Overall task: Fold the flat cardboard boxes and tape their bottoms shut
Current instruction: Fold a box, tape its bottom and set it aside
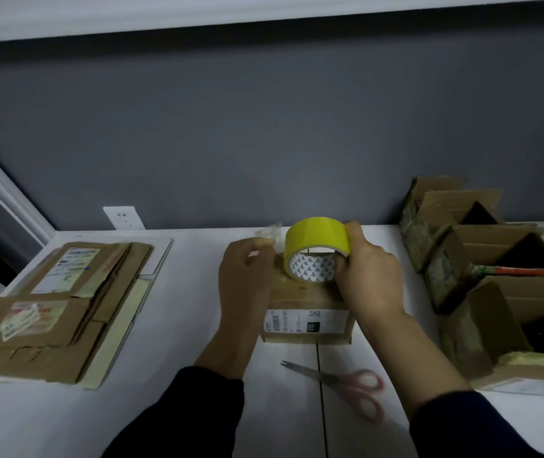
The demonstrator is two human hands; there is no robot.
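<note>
A small folded cardboard box (307,322) stands on the white table in the middle, a barcode label on its near side. My right hand (368,276) grips a roll of yellow tape (315,244) and holds it on edge on top of the box. My left hand (247,274) is at the box's left top edge, its fingertips pinching what looks like the loose clear end of the tape (269,234). Pink-handled scissors (343,383) lie on the table just in front of the box, between my forearms.
A stack of flat cardboard boxes (49,309) lies at the left of the table. Several folded, open-topped boxes (482,256) stand in a row at the right. A grey wall with a white socket (124,217) backs the table.
</note>
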